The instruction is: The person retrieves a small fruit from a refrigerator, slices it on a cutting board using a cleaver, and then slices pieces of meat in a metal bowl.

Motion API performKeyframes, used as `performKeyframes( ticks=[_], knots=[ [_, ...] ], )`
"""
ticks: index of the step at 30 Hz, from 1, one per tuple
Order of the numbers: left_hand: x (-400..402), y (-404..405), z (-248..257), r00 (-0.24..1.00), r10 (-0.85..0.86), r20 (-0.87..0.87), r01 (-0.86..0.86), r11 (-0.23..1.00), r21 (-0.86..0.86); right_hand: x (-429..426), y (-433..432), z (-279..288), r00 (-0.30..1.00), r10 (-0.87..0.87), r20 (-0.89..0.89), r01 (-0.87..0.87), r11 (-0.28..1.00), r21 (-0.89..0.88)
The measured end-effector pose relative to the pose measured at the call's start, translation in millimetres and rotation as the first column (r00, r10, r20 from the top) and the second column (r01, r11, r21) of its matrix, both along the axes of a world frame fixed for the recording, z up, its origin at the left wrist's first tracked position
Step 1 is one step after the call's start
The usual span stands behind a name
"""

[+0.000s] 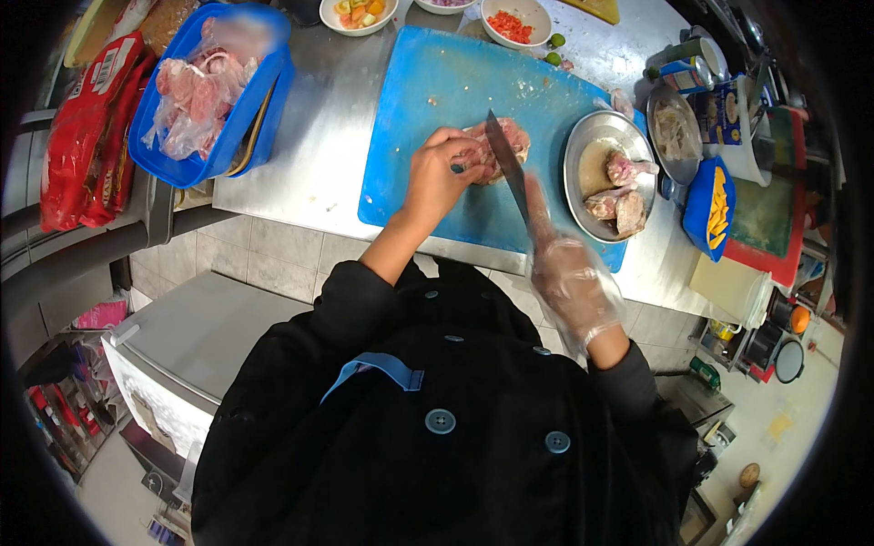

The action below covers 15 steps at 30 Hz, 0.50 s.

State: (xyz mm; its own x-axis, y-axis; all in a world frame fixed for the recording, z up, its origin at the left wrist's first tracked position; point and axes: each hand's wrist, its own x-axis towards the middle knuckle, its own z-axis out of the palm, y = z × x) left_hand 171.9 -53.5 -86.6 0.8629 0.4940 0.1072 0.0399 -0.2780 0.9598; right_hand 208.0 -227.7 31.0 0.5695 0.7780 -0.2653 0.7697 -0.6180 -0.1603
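A piece of raw meat (513, 140) lies on the blue cutting board (403, 89). Bare fingers of my left hand (440, 167) press on its left side. My right hand (567, 273), in a clear plastic glove, grips a knife (506, 153) with the index finger stretched along it. The dark blade crosses over the meat, its tip pointing away from me; whether it cuts in cannot be told. To the right, an oval metal dish (580, 130) holds several raw meat pieces (618, 205) and some liquid, overlapping the board's right side.
At the left stands a blue plastic container (229, 153) of bagged raw meat, beside red packages (92, 130). Bowls of chopped red vegetable (510, 27) and cut fruit or tomato (358, 12) are behind the board, near small green limes (553, 58). A blue tub (696, 218) of yellow strips sits right.
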Motion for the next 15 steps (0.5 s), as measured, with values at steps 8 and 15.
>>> performKeyframes(
  ticks=[8, 15],
  knots=[
    [-4, 2, -5, 0.999, -0.024, 0.045, 0.029, 0.994, -0.101, -11, -25, 13, 0.994, -0.036, -0.1, 0.058, 0.972, 0.226],
    [-9, -2, -15, 0.991, 0.048, 0.124, -0.039, 0.996, -0.075, -18, 0, -1, 0.999, 0.003, -0.049, 0.006, 0.982, 0.19]
  ],
)
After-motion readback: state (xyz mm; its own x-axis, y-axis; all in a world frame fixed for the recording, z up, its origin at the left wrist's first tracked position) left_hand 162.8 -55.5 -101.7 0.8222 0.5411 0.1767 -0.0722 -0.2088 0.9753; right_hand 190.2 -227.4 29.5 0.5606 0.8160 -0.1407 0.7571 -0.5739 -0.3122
